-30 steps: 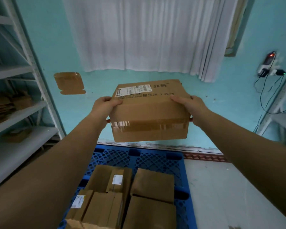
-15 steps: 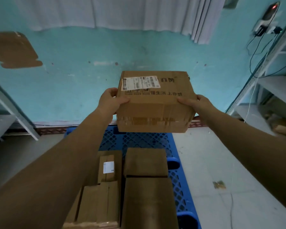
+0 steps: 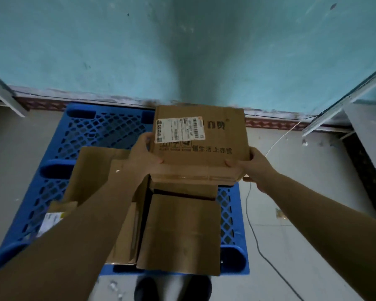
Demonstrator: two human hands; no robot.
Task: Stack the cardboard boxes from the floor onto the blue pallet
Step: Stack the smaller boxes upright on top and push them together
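My left hand (image 3: 142,155) and right hand (image 3: 251,165) grip the labelled brown cardboard box (image 3: 199,140) at mid-frame, now lowered over the boxes stacked (image 3: 180,231) on the blue plastic lattice pallet (image 3: 91,131); grey floor (image 3: 302,224), turquoise wall (image 3: 96,51) above.

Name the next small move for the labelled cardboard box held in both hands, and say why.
Probably lower it straight down. The left hand and right hand grip the labelled cardboard box at its sides above the blue plastic pallet, just behind the brown boxes already stacked there.

The held box (image 3: 200,140) and forearms hide much of the stacked boxes (image 3: 180,231) beneath.
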